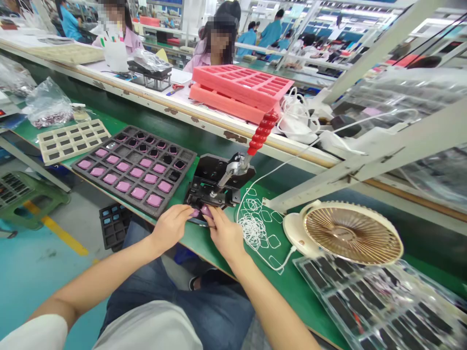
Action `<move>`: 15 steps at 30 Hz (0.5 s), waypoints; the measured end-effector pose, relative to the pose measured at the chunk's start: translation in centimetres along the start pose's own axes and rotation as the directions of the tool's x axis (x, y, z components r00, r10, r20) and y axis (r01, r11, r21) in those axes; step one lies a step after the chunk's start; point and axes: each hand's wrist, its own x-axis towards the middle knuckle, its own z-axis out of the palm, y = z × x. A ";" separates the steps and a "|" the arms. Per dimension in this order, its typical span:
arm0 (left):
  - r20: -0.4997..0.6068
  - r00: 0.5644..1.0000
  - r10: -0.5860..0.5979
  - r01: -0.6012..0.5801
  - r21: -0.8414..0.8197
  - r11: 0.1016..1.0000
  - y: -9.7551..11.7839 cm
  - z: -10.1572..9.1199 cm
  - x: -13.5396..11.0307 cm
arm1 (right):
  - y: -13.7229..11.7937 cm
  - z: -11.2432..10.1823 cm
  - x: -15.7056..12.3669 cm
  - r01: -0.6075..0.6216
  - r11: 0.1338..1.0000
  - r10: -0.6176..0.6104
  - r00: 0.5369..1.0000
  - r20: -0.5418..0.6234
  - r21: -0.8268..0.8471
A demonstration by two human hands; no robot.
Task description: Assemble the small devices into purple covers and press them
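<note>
My left hand (pixel 170 228) pinches a small pink rounded-square case (pixel 194 212) at the front of a black toggle press. Close beside it, the fingers of my right hand (pixel 226 236) are closed on another pink piece (pixel 206 211). Whether the two pieces are joined cannot be made out, as fingers cover part of them. The press (pixel 209 177) has a metal lever with a red ribbed grip (pixel 263 131), which leans up and to the right. Left of it lies a dark foam tray (pixel 120 194) with pink cases in front and black-faced ones at the back.
White loops of thin rings (pixel 252 231) and a cable lie right of the press. A beige fan (pixel 352 233) stands beyond, near a clear compartment tray (pixel 365 301). Red foam trays (pixel 241 90) rest on the shelf. A cream tray (pixel 73 141) sits far left. People work opposite.
</note>
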 end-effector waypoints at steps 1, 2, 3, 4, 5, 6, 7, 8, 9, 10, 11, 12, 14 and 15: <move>0.026 1.000 0.017 -0.017 0.008 1.000 -0.1 0.9 0.7 | 0.0 -0.4 -1.3 -0.002 1.000 0.004 0.997 -0.082 0.027; 0.056 0.998 0.031 -0.032 0.015 0.999 -0.1 1.8 1.3 | 0.0 -0.8 -2.6 -0.003 0.998 0.013 0.986 -0.167 0.059; 0.085 0.995 0.042 -0.044 0.023 0.999 -0.1 2.7 1.9 | 0.0 -1.3 -3.9 -0.003 0.996 0.026 0.970 -0.243 0.093; 0.111 0.993 0.047 -0.051 0.031 0.998 -0.1 3.4 2.4 | 0.0 -1.9 -5.2 -0.003 0.992 0.040 0.955 -0.295 0.125; 0.133 0.990 0.049 -0.054 0.040 0.998 -0.1 4.1 2.7 | 0.1 -2.4 -6.4 -0.004 0.988 0.053 0.947 -0.317 0.153; 0.153 0.987 0.047 -0.055 0.049 0.997 -0.1 4.5 3.0 | 0.1 -3.0 -7.5 -0.008 0.984 0.065 0.945 -0.321 0.177; 0.170 0.985 0.043 -0.053 0.057 0.997 0.0 4.8 3.1 | 0.0 -3.4 -8.5 -0.012 0.980 0.075 0.945 -0.318 0.198; 0.186 0.982 0.038 -0.051 0.064 0.997 0.1 5.0 3.0 | -0.1 -3.8 -9.3 -0.017 0.976 0.085 0.947 -0.309 0.217; 0.201 0.979 0.034 -0.050 0.071 0.996 0.2 5.0 2.9 | -0.3 -4.1 -10.0 -0.023 0.972 0.094 0.950 -0.299 0.232; 0.215 0.976 0.030 -0.048 0.077 0.996 0.3 5.0 2.8 | -0.6 -4.3 -10.5 -0.032 0.968 0.105 0.953 -0.285 0.249; 0.225 0.974 0.024 -0.044 0.085 0.995 0.4 5.0 2.6 | -1.0 -4.5 -10.8 -0.041 0.962 0.116 0.957 -0.267 0.270; 0.233 0.972 0.015 -0.038 0.095 0.995 0.5 4.9 2.4 | -1.4 -4.6 -10.8 -0.046 0.953 0.123 0.962 -0.245 0.298; 0.243 0.970 -0.002 -0.027 0.119 0.993 0.7 5.1 2.0 | -2.6 -4.6 -10.0 -0.033 0.930 0.116 0.971 -0.207 0.366; 0.246 0.969 -0.009 -0.024 0.132 0.991 0.7 5.3 1.8 | -3.5 -4.6 -9.1 -0.015 0.917 0.101 0.976 -0.193 0.399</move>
